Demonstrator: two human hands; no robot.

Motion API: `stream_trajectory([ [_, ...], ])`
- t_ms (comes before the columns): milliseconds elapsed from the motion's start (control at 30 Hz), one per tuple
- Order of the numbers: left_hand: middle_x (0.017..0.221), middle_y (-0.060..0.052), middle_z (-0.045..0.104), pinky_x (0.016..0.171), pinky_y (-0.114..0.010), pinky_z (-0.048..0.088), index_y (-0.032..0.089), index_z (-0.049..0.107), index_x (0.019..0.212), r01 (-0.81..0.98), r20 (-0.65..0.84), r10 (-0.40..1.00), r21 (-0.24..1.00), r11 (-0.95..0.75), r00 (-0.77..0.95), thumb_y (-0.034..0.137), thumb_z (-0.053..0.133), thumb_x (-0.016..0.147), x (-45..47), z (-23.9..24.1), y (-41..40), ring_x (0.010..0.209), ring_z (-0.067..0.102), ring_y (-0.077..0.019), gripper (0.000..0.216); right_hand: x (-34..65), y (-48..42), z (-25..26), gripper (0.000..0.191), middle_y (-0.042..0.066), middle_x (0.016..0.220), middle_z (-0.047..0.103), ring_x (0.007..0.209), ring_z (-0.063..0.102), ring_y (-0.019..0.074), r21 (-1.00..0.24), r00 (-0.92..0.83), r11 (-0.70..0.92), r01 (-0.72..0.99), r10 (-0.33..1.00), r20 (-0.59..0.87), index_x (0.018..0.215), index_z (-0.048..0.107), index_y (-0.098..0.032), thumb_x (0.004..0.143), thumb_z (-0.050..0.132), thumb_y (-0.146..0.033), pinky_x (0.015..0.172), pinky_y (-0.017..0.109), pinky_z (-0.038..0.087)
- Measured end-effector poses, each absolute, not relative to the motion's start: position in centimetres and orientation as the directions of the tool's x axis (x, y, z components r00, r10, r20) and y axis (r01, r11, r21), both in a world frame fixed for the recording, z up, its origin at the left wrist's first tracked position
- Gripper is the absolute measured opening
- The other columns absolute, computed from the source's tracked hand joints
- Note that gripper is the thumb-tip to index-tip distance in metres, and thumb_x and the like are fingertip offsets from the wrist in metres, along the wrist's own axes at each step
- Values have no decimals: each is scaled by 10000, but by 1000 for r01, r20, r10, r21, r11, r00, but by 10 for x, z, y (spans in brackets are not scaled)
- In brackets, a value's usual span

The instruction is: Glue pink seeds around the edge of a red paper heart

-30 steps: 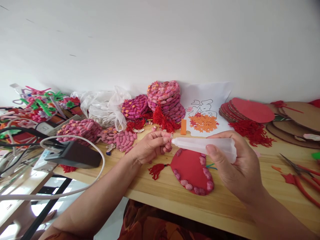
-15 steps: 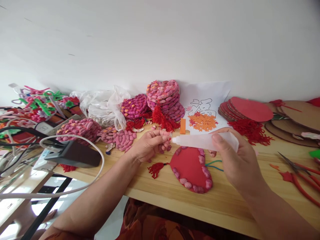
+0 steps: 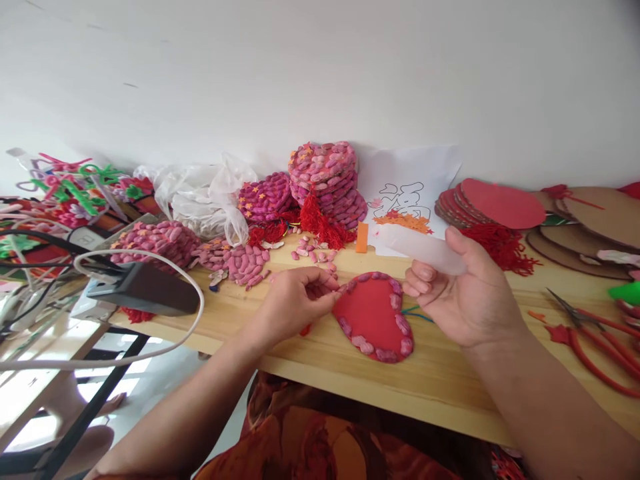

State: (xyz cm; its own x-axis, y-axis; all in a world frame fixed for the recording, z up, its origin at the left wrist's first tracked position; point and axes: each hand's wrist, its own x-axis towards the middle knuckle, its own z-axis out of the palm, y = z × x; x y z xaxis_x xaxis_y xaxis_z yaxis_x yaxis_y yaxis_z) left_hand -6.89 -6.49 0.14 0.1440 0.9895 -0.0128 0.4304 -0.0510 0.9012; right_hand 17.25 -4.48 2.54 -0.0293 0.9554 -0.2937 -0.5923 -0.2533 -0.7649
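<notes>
A red heart-shaped board (image 3: 370, 313) lies on the table with pink and purple peanut shells (image 3: 387, 355) stuck along its rim. At its left edge my left hand (image 3: 303, 300) is closed in a pinch, the fingertips on a small pink peanut shell that they mostly hide. My right hand (image 3: 465, 300) grips a translucent white glue bottle (image 3: 420, 248), raised right of the heart with its nozzle towards the left. Green-blue cord ends (image 3: 417, 313) stick out at the heart's right side. My left hand covers most of the red tassel (image 3: 305, 329).
Loose pink shells (image 3: 315, 250) lie behind my left hand, before stacked shell-covered discs (image 3: 325, 180). Orange paper stars (image 3: 405, 221) rest on a printed sheet (image 3: 435, 167). Red-handled scissors (image 3: 595, 340) lie right; a black adapter (image 3: 155, 290) and white cable (image 3: 200, 307) are left.
My left hand has moved from the bottle's nozzle down to the heart's left edge. My right hand has lifted the glue bottle up and away from it. The view has shifted slightly.
</notes>
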Motion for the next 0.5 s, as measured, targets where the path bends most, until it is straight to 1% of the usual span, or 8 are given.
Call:
stream_trajectory([
  [67,806,-31,759,597,-224,430,179,777,872,566,76,983,809,-159,168,285,771,840,-67,1,-73,650,614,-131,110,172,-46,28,385,-24,523,462,488,413,136,-766,-25,-256,-589,954,-300,742,495,-242,727,778,-502,480,274,404],
  [133,803,-26,751,649,-241,438,190,767,856,664,157,963,700,-264,218,268,743,863,-65,3,-77,676,617,-140,81,171,-47,32,356,-16,519,465,488,421,142,-770,-16,-257,-584,952,-306,751,498,-241,741,756,-486,482,277,403],
  [200,826,-31,749,715,-264,450,198,758,861,717,220,934,599,-357,281,257,724,882,-63,6,-79,722,632,-157,71,170,-47,34,330,-14,511,459,478,418,144,-770,2,-253,-586,950,-313,765,505,-241,761,731,-482,478,276,395],
  [267,867,-40,754,777,-286,458,205,754,892,735,249,903,525,-429,349,248,702,909,-62,7,-79,795,659,-180,70,170,-47,36,312,-14,505,450,472,410,142,-768,12,-251,-589,948,-319,763,507,-239,784,706,-478,476,274,390],
  [367,931,-56,764,832,-311,465,205,748,934,736,261,875,475,-483,407,223,672,936,-62,5,-78,890,686,-208,78,171,-47,35,310,-12,507,449,472,410,143,-764,9,-245,-597,950,-312,758,504,-239,801,695,-478,478,277,392],
  [500,946,-70,762,840,-332,474,205,736,932,759,260,880,445,-475,398,233,660,944,-64,2,-78,904,693,-222,81,172,-47,32,334,-6,512,471,471,424,144,-768,5,-224,-600,959,-283,758,509,-238,760,747,-471,477,280,396],
])
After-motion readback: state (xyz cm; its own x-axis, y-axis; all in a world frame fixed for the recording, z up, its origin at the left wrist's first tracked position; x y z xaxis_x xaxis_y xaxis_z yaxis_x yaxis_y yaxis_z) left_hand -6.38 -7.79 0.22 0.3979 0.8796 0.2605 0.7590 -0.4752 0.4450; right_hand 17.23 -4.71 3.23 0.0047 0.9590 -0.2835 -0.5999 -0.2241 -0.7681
